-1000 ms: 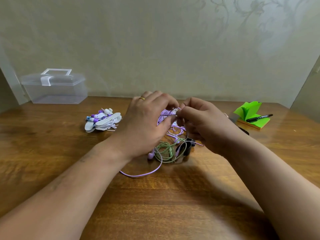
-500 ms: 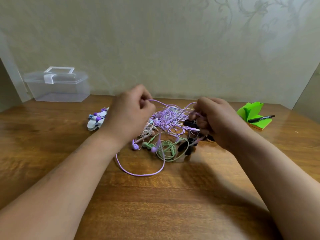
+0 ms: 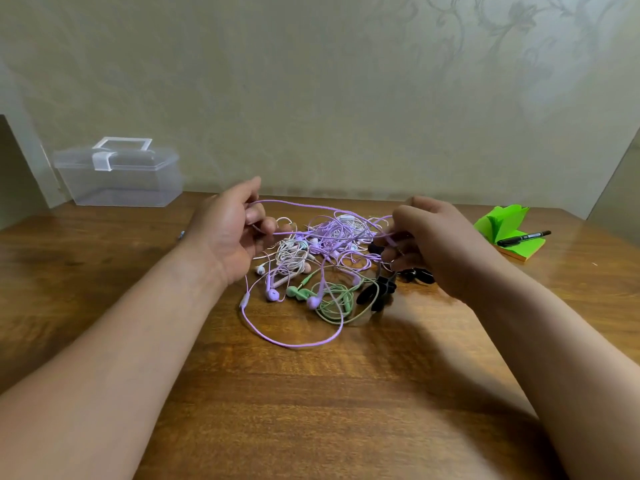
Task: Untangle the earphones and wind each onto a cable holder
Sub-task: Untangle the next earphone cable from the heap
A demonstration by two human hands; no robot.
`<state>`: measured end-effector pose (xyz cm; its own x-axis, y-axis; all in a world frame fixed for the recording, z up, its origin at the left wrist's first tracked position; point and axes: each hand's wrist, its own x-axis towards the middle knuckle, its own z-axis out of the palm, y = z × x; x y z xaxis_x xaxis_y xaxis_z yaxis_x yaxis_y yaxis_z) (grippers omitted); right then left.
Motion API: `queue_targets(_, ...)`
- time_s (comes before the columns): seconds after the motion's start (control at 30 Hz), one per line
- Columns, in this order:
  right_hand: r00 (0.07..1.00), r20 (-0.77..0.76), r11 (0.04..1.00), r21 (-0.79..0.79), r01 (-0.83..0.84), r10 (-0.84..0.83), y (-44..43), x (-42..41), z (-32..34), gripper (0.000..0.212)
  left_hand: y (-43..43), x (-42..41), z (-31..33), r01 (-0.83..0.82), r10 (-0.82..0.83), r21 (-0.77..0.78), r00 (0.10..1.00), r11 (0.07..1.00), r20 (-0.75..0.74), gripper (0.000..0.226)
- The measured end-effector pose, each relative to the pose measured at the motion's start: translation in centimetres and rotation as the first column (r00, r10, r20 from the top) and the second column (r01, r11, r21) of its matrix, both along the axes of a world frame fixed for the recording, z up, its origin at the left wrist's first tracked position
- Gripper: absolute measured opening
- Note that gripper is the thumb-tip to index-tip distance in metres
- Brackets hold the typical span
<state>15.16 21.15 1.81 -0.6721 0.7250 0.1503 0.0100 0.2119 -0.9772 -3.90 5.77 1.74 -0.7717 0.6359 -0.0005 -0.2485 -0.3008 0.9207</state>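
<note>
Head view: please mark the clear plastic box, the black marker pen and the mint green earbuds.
Clear plastic box [image 3: 121, 185]: head view, on its front wall.
Black marker pen [image 3: 523, 237]: head view, middle of the barrel.
Mint green earbuds [image 3: 296, 292]: head view, body of the left bud.

Home desk [image 3: 311, 410] (floral wallpaper [image 3: 502, 46])

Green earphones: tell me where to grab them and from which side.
Probably best to pinch the green earphones by their two buds, coming in from the near left. The buds poke out leftward and lie uncovered, whereas a purple cable runs across the rest.
</note>
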Motion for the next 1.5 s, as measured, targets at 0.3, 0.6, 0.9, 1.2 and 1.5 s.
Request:
queue_targets(0.3,1.000,0.031,1.000,-0.012,-0.005,0.005,0.3,0.1,-0.1,0.008,-0.7,1.6,0.1,0.317,-0.345,-0.141,0.804,0.938,-0.484,0.033)
queue_targets(0.6,0.928,0.298,0.969,0.043,-0.245,0.221,0.2,0.7,-0.3,0.013,-0.3,1.6,0.5,0.282,-0.213,0.164,0.914,0.945,-0.345,0.031)
queue_targets(0.9,0.708,-0.394,0.699,-0.196,-0.688,0.586,0.0,2.1,1.7,0.014,1.0,2.1,-1.4,-0.174,-0.059,-0.173,0.517,0.969,-0.854,0.037)
queue_targets(1.2,0.828,-0.553,0.853,-0.386,-0.351,0.090,0.2,1.1,2.2,0.022,-1.8,5.1,0.8,0.118,-0.688,-0.690,0.300,0.714,-0.661,0.066)
queue_targets(1.5,0.776,-0.630,0.818,-0.437,-0.373,0.018,0.2,1.5,2.8,0.018,-1.1,5.1,-0.8,-0.016,-0.772,-0.773,0.048,0.634,-0.634,0.024)
